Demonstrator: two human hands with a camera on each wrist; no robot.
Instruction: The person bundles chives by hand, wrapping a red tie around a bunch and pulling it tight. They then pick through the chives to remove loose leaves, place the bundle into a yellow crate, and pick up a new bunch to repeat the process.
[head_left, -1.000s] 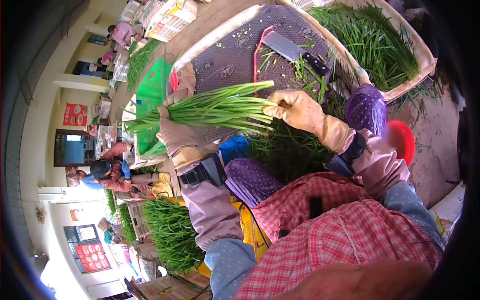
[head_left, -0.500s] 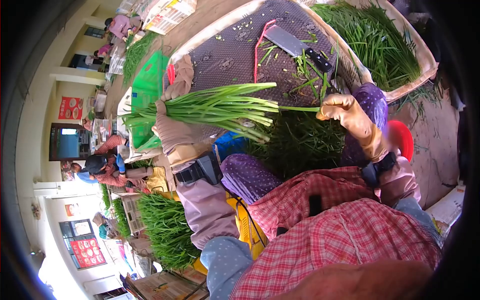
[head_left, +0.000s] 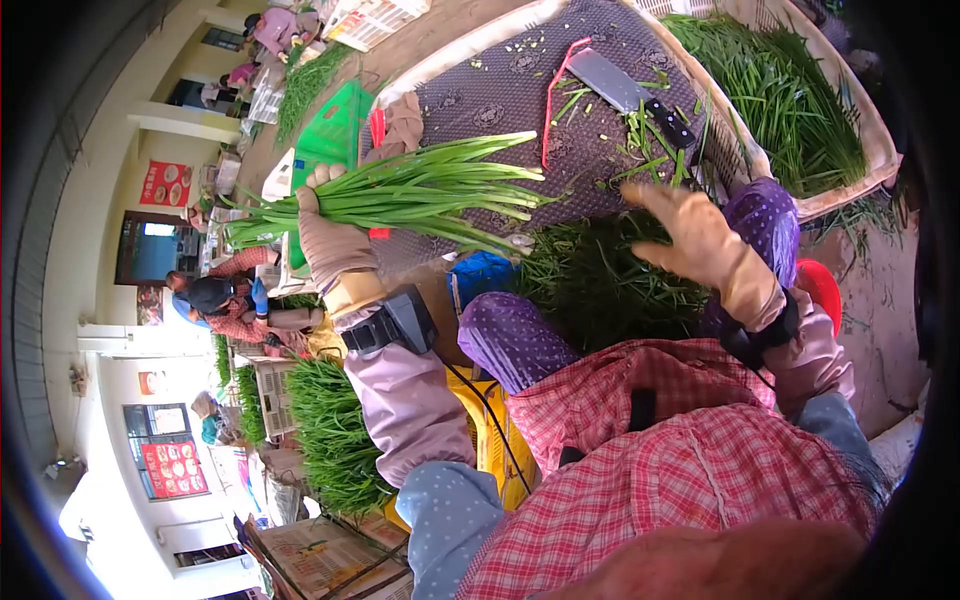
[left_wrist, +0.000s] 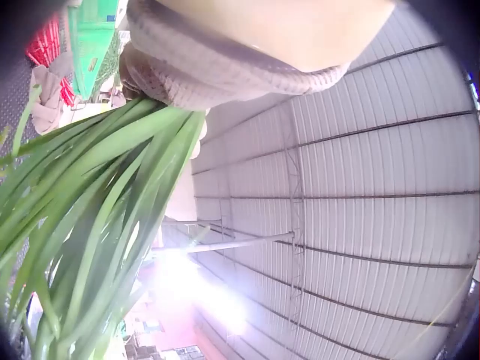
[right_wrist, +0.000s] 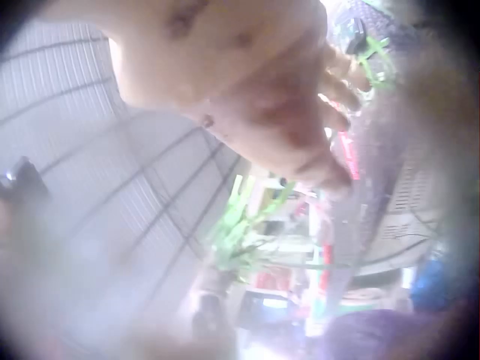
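Observation:
The left hand (head_left: 335, 235), in a tan glove, grips a bunch of long green stalks (head_left: 430, 190) around its left part, the pale cut ends pointing right. In the left wrist view the gloved hand (left_wrist: 217, 64) wraps the bunch (left_wrist: 97, 195). To the right of the stalk ends, the gloved right hand (head_left: 700, 240) is held with fingers spread and nothing in them, above a heap of dark green leaves (head_left: 600, 280). The right wrist view shows that hand (right_wrist: 262, 90) blurred, its fingers extended.
A cleaver (head_left: 610, 82) and cut bits lie on the dark patterned mat (head_left: 470, 110), by a red strip (head_left: 547, 120). Crates of greens (head_left: 770, 110) stand upper right, a green crate (head_left: 335, 130) upper left, a red bowl (head_left: 820, 290) at right. Other people sit at far left.
The right hand drew a single stalk away from the bunch, then released it and spread its fingers. The left hand still grips the bunch, now slightly higher in view.

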